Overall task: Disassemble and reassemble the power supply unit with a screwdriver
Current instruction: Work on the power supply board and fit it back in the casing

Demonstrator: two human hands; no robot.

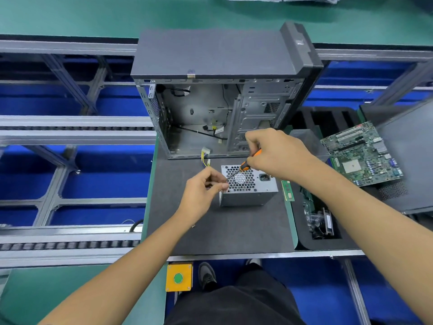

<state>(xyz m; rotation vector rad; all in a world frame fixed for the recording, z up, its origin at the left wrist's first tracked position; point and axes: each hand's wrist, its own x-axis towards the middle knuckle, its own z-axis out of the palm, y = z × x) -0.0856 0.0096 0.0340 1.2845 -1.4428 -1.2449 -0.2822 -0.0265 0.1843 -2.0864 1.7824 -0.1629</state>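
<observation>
The grey metal power supply unit stands on the dark mat, its honeycomb fan grille and power socket facing up. My right hand grips the orange-and-black screwdriver, whose shaft slants down-left to the unit's near-left corner. My left hand sits at that corner, fingers curled and pinching at the screwdriver's tip; what lies between the fingertips is hidden. A yellow-and-black cable with a white plug runs from behind the unit.
An open computer case stands just behind the unit. A green motherboard lies at the right on a grey panel. A memory stick and a foam tray with parts sit right of the mat. Conveyor rails run on the left.
</observation>
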